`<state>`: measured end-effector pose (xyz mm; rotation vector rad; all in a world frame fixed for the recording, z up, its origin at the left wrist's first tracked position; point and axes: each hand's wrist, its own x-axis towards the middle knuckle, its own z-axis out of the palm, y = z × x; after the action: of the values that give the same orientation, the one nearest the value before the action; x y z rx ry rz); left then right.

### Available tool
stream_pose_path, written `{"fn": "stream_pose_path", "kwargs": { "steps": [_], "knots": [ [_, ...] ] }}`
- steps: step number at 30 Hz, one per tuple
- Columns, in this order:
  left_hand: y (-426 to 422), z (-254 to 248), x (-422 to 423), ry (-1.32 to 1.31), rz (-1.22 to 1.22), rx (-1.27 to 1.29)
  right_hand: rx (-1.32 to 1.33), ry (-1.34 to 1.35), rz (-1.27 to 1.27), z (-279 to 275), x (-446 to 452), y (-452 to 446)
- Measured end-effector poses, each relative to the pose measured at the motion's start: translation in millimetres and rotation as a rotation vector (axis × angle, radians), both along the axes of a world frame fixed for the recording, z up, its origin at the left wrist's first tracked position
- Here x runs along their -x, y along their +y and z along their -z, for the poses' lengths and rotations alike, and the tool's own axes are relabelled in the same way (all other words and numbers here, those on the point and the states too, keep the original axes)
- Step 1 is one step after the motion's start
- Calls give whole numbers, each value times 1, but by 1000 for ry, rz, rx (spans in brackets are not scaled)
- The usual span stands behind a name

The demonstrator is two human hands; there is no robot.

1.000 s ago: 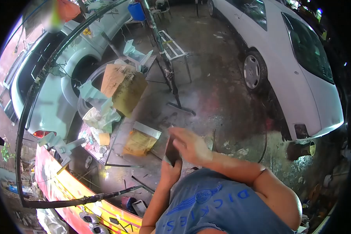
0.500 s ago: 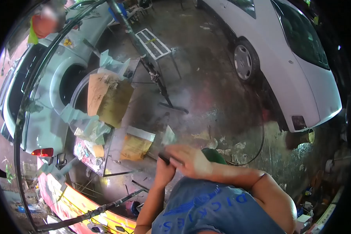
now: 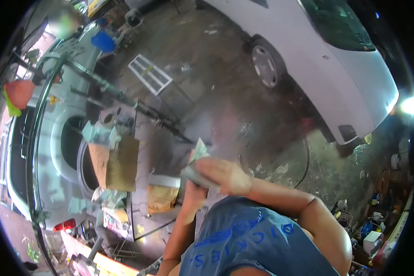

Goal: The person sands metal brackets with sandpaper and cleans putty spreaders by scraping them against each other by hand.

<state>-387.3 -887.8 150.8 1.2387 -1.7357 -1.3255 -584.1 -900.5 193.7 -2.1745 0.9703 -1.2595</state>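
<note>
In front of my chest, a pale grey-green piece (image 3: 193, 175) is gripped by my left hand (image 3: 193, 195), whose fingers are mostly hidden behind it. Across its top lies my right hand (image 3: 225, 175), blurred by motion, with its fingers pressed together. Anything under those fingers is too smeared to make out. A pale pointed tip (image 3: 200, 148) shows just beyond the hands; whether it joins the held piece I cannot tell.
Brown cardboard (image 3: 123, 163) and pale green parts (image 3: 101, 134) are on a stand to the left. A metal pole frame (image 3: 34, 152) crosses that side. Cars stand left and right, including a white car (image 3: 349, 87). A hose (image 3: 307, 161) lies on the floor.
My view has turned, so the cardboard and cars sit further left. My right hand has shifted over the piece, and more of its pale grey-green surface shows between my hands.
</note>
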Motion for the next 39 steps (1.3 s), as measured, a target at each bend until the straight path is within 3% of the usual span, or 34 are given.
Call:
{"fn": "stream_pose_path", "kwargs": {
  "steps": [2,3,4,6,9,10,12,14,19,21,23,24,25,30,33,37,39],
  "knots": [
    [-19,-9,37,51,-53,-74,-131,-14,175,4,31,-29],
    [-24,-13,54,131,-104,-158,-52,1,110,1,40,-29],
    [-37,-11,56,101,28,60,24,13,44,-5,43,-20],
    [-56,-1,62,80,77,-4,151,24,-6,-31,50,-12],
    [-80,-24,101,85,88,-36,-20,-53,328,-9,79,-56],
    [-87,-21,110,191,110,-90,-196,-117,387,-9,89,-63],
    [-107,-41,129,44,166,163,-105,-79,323,-12,87,-51],
    [-123,-39,138,80,232,134,-38,-42,257,-23,91,-49],
    [-152,-37,172,232,397,-95,-230,-185,711,11,143,-138],
    [-168,-31,172,85,443,-127,-478,-374,702,16,175,-164],
    [-208,-13,160,151,56,-667,-343,-442,665,10,196,-182],
    [-240,-6,162,310,98,-461,-271,-468,634,7,207,-196],
    [-262,-39,181,678,92,-640,-195,-382,609,9,215,-209],
    [-405,-29,185,752,-35,-715,91,-83,382,6,225,-273],
    [-475,-28,181,725,129,-776,147,14,300,-16,232,-337],
    [-540,-54,182,574,343,-721,-113,-110,455,-30,259,-432],
    [-570,-53,182,191,457,-220,-258,-72,475,-46,270,-461]
  ]
}}
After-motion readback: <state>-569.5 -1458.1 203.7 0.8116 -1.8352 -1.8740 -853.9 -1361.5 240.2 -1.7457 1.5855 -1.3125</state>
